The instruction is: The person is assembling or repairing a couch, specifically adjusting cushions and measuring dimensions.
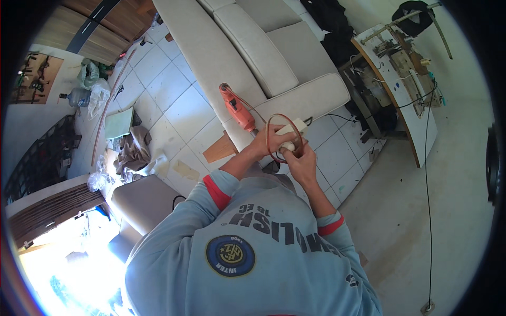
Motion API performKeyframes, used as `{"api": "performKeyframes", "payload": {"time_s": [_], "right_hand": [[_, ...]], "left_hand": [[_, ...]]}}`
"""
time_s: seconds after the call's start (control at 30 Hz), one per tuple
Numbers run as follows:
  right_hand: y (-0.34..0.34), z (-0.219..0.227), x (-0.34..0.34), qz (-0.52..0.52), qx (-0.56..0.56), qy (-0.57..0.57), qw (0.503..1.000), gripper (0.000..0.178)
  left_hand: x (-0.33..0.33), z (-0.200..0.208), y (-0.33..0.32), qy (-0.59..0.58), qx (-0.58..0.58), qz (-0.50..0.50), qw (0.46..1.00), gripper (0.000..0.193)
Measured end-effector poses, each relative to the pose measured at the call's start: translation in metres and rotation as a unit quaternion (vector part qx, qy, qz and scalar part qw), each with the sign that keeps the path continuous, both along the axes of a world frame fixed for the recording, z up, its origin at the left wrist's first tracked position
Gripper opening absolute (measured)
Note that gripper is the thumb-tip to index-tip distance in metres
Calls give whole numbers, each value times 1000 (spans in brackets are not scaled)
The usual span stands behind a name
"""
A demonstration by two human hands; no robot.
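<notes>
My left hand (pixel 272 141) is closed around a white power strip (pixel 294 128), just past the near end of the sofa's arm. Close against it, the fingers of my right hand (pixel 302 161) pinch a pale plug (pixel 287 147) at the strip's near end; whether its pins are inside cannot be made out. A reddish-brown cord (pixel 268 138) loops around both hands and leads toward an orange-red power drill (pixel 239 109). The drill lies on the edge of the light beige sofa (pixel 311 94), left of my hands.
At the right stands a white-topped table (pixel 403 113) carrying a sewing machine (pixel 403 58). A black cord (pixel 428 210) hangs down to a wall socket. A brown wooden piece (pixel 220 148) sits by the sofa's corner. Cloth (pixel 134 150) and plastic bags lie on the tiled floor at left.
</notes>
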State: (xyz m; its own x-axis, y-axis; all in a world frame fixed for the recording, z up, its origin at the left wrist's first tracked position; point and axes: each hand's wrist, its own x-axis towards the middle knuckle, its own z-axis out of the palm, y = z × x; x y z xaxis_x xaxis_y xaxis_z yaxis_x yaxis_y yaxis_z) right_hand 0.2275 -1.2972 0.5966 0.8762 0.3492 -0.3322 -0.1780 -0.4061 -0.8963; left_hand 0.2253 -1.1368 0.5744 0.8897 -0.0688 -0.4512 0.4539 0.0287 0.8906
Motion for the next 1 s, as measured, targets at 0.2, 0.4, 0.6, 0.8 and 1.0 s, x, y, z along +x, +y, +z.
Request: {"api": "performKeyframes", "payload": {"time_s": [0.2, 0.4, 0.6, 0.8, 1.0], "right_hand": [[-43, 22, -19, 104, 5, -134, 986, 26], [-45, 38, 1, -162, 325, 117, 924, 30], [-55, 95, 34, -114, 458, 56, 880, 44], [-41, 129, 31, -39, 437, 61, 896, 44], [-33, 109, 25, -44, 401, 80, 912, 40]], "left_hand": [[40, 2, 60, 52, -41, 161, 985, 58], [51, 73, 31, -207, 136, -69, 966, 79], [21, 62, 46, -137, 161, 33, 977, 71], [52, 40, 49, -12, 134, -4, 991, 75], [61, 26, 15, -24, 104, -131, 986, 69]]}}
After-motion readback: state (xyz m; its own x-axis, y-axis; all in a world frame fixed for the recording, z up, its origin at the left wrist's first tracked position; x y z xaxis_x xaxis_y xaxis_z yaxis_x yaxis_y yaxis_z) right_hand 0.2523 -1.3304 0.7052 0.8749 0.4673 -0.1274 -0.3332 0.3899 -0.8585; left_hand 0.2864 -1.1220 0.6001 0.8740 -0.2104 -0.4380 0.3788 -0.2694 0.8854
